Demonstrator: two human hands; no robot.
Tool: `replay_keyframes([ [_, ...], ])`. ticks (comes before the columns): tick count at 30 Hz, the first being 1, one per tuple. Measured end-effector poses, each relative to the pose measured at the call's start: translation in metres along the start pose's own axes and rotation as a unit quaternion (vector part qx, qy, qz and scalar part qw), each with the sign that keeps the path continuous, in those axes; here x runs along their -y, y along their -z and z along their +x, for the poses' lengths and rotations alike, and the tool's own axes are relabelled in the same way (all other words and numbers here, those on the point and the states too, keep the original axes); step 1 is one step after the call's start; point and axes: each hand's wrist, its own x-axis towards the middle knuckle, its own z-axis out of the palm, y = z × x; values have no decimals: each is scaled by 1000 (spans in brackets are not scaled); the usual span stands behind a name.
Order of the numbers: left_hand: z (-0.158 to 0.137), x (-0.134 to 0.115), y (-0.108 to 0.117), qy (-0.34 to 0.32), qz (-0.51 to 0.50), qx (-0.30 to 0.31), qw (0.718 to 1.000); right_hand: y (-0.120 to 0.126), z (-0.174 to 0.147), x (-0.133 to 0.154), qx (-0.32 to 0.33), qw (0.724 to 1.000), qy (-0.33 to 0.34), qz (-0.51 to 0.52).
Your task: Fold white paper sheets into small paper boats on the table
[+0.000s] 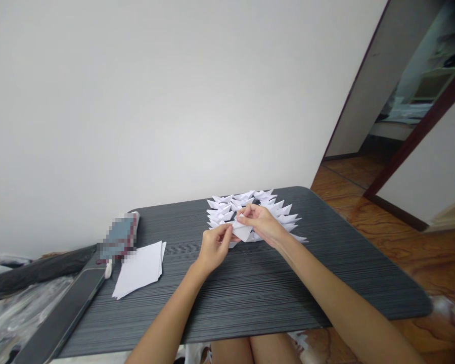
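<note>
A small piece of folded white paper is held between my two hands above the table. My left hand pinches its left edge between thumb and fingers. At its upper right, my right hand grips the paper with bent fingers and thumb. Just behind and around the hands, several folded white paper boats stand in rows on the dark table. My hands and the held paper cover some of the boats in the front and middle.
A stack of white paper sheets lies on the left of the table. Beyond it sits a blurred-out packet, with a long dark case along the left edge. A white wall rises behind; wood-patterned floor shows at right.
</note>
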Motion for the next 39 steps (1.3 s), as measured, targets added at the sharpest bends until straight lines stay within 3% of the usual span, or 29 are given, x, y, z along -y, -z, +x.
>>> replay_keyframes([
  [9,2,-6,-3,64,-91,-13,994,-3,0,-3,-18,999,16,22],
  [14,2,-7,0,54,-79,-13,995,1,1,-3,17,995,-89,-28],
  [16,2,-7,1,61,-83,-6,995,3,1,-3,24,992,-101,-72],
  [22,7,-11,3,144,-143,49,978,-4,-2,-4,14,985,-9,-173],
  [27,9,-15,6,142,-160,72,974,-10,-5,-3,18,965,75,-251],
  [34,12,-18,15,136,-177,55,973,2,-6,11,183,975,2,-126],
  [37,12,-18,20,87,-146,71,983,6,-5,14,217,973,-22,-76],
  [39,11,-18,25,26,-70,92,993,8,-5,15,216,974,-38,-53],
])
